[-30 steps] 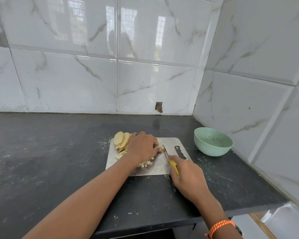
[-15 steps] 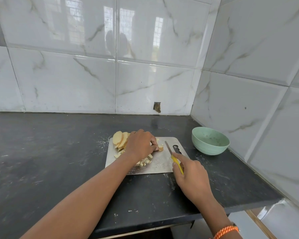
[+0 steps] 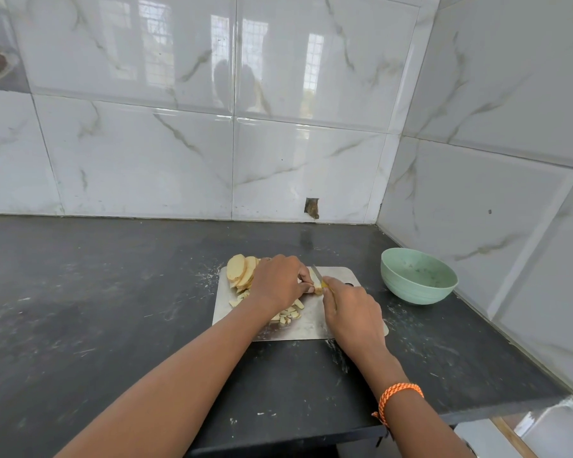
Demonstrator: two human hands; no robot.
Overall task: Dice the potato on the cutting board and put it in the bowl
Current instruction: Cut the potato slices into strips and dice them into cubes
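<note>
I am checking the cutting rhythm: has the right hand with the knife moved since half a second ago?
Yes. The right hand came in over the cutting board toward the left hand; its knife now meets the held potato piece.

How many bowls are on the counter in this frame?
1. The green bowl sits on the dark counter by the right wall, right of the cutting board. None other shows; nothing large enough to hide one.
</note>
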